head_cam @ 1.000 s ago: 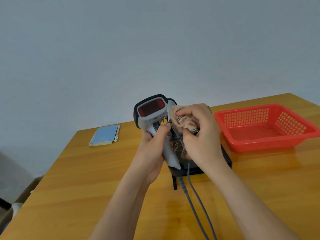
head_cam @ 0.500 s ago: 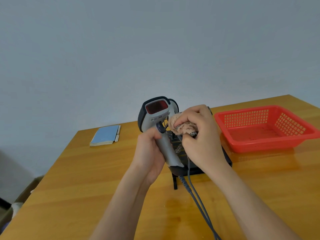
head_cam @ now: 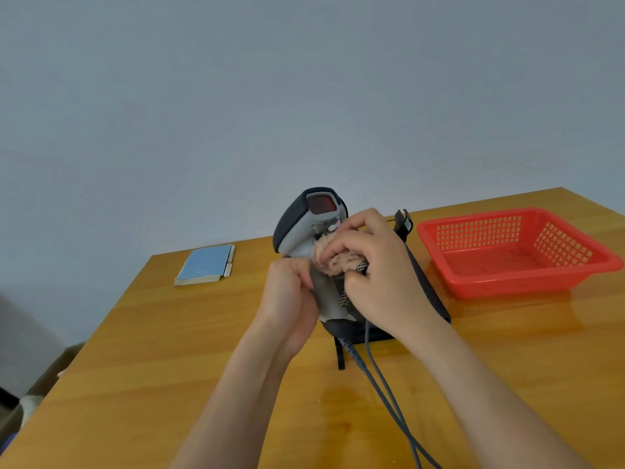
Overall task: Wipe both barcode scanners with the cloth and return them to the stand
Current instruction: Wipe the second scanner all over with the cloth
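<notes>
Glossy wooden counter [head_cam: 169,350], scanner wiping under way.
Left hand [head_cam: 291,299] grips the grey-and-black corded barcode scanner [head_cam: 304,228] by its handle; right hand [head_cam: 375,269] pinches the soft beige fleecy cloth [head_cam: 334,258] against its smooth, probably slippery shell.

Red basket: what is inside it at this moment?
The red basket looks empty: only its perforated floor and walls show. The strip of floor just behind the near rim is covered by that rim, so something flat there could not be seen.
</notes>
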